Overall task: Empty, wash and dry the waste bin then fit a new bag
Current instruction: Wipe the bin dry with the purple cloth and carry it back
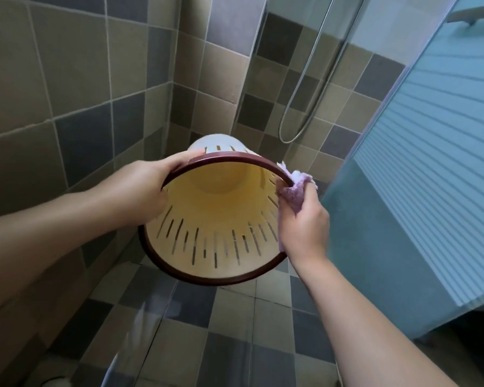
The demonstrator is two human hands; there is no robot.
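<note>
A cream waste bin [215,219] with slotted walls and a dark red rim is held in the air, tipped so its open mouth faces me. Nothing lies inside it. My left hand [144,188] grips the rim on the left side, fingers curled over the edge. My right hand [302,222] holds a lilac cloth [295,191] against the right side of the rim, with the cloth folded over the edge there.
I stand in a tiled shower corner. A shower hose [305,107] hangs on the back wall. A frosted glass panel [419,163] rises on the right. Checked floor tiles [221,331] lie below, and a glass edge [132,331] runs at the lower left.
</note>
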